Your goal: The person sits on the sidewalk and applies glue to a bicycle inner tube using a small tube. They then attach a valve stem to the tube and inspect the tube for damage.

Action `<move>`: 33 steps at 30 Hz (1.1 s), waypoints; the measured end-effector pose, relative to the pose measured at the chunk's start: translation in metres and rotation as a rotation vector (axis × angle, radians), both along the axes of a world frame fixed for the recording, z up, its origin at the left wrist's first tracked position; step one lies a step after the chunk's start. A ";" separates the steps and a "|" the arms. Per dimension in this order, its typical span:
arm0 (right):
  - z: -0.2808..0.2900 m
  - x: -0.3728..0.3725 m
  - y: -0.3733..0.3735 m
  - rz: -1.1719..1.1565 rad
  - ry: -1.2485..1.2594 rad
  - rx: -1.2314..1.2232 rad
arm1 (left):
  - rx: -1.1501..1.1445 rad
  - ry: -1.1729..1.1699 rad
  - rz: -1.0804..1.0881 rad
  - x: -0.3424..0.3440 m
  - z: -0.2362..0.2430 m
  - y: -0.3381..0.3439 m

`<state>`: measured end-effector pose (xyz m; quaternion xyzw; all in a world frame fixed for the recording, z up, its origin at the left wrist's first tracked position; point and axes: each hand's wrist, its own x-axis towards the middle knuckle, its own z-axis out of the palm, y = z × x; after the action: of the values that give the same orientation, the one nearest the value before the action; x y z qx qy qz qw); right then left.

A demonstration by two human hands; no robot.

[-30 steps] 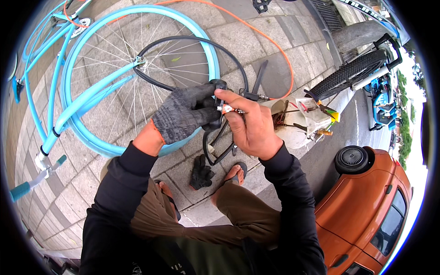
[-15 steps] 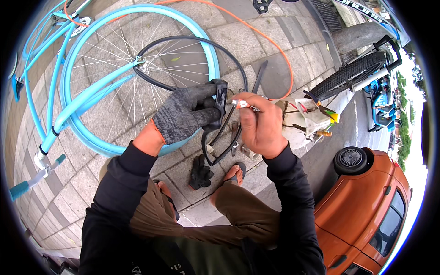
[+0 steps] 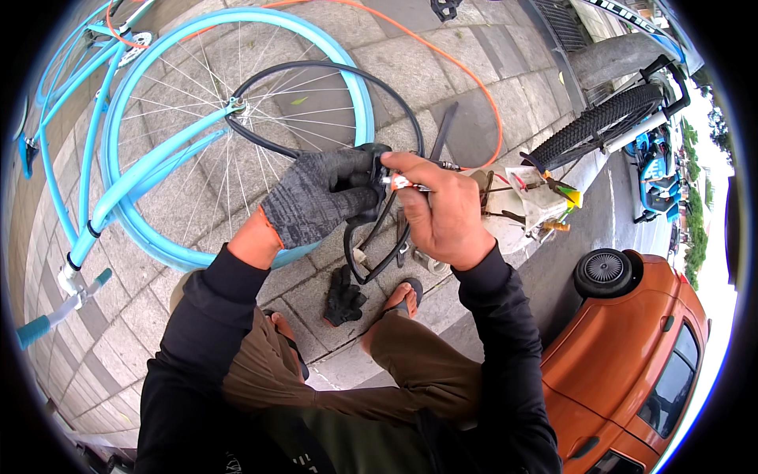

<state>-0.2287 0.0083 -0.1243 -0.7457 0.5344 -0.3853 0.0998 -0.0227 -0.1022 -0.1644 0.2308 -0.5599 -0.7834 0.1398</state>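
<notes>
A grey knit glove with black-coated fingers covers my left hand (image 3: 320,193), which is closed on a stretch of black bicycle inner tube (image 3: 371,77). The rest of the tube loops over the wheel and down toward the ground. My bare right hand (image 3: 446,209) pinches a small white and orange-red squeeze tube (image 3: 401,182). Its pale nozzle points left, at or very near the held rubber; whether it touches I cannot tell. The far side of the held stretch is hidden by my left fingers.
A light-blue bicycle wheel (image 3: 363,103) and frame (image 3: 150,174) lie at left. One black glove (image 3: 344,298) rests on the paving by my feet. At right are a pale container (image 3: 517,197) with tools, a knobby tyre (image 3: 604,125) and an orange car (image 3: 632,347). An orange hose (image 3: 483,79) curves behind.
My right hand has moved slightly left, bringing the squeeze tube's nozzle up to the inner tube. My left hand has turned the held stretch a little and keeps its grip.
</notes>
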 end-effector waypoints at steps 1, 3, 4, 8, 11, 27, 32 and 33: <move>-0.004 0.003 0.000 0.001 -0.037 0.006 | -0.019 0.003 0.007 0.000 0.000 0.000; -0.002 0.005 0.004 0.036 -0.009 0.041 | -0.092 0.038 0.031 0.000 -0.002 0.001; 0.000 0.006 0.006 0.056 0.005 0.058 | -0.146 0.071 0.050 0.000 -0.003 0.001; 0.008 0.004 0.011 0.010 -0.060 0.111 | -0.075 0.002 -0.013 0.000 0.004 0.000; 0.004 0.011 0.003 -0.032 -0.102 0.066 | -0.026 0.007 -0.010 0.000 0.009 0.000; -0.003 0.003 0.011 0.041 0.041 0.030 | -0.053 0.017 0.004 0.001 -0.004 0.002; -0.001 0.002 0.013 0.111 0.088 0.054 | -0.291 -0.011 0.007 0.001 0.005 -0.002; 0.000 0.000 0.014 0.128 0.105 0.065 | -0.264 -0.034 -0.021 0.000 0.004 -0.004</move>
<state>-0.2283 0.0222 -0.1243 -0.7939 0.5024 -0.3207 0.1203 -0.0222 -0.1062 -0.1607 0.2180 -0.6628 -0.7002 0.1513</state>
